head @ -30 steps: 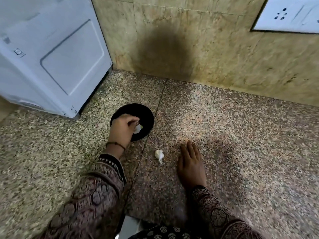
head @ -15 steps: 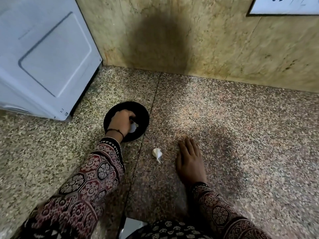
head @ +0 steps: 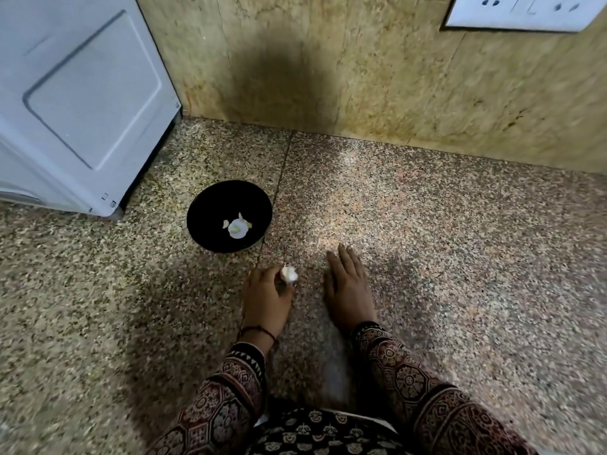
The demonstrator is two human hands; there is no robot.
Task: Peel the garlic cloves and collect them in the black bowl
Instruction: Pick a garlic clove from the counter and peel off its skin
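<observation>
The black bowl [head: 210, 236] stands on the speckled stone floor with a few pale peeled garlic cloves [head: 237, 226] in its bottom. Nearer to me, my left hand [head: 265, 298] pinches a white garlic piece [head: 289, 274] between thumb and fingertips, just above the floor. My right hand [head: 347, 289] lies flat on the floor a short way to the right, fingers straight and pointing away from me, holding nothing.
A white appliance [head: 78, 103] stands at the back left, close to the bowl. A beige stone wall [head: 377, 77] runs across the back, with a white socket plate [head: 522, 11] at the top right. My patterned sleeves and lap fill the bottom.
My left hand left the bowl, dropping a clove there, and came back toward me to take hold of the garlic piece lying on the floor. My right hand stayed flat.
</observation>
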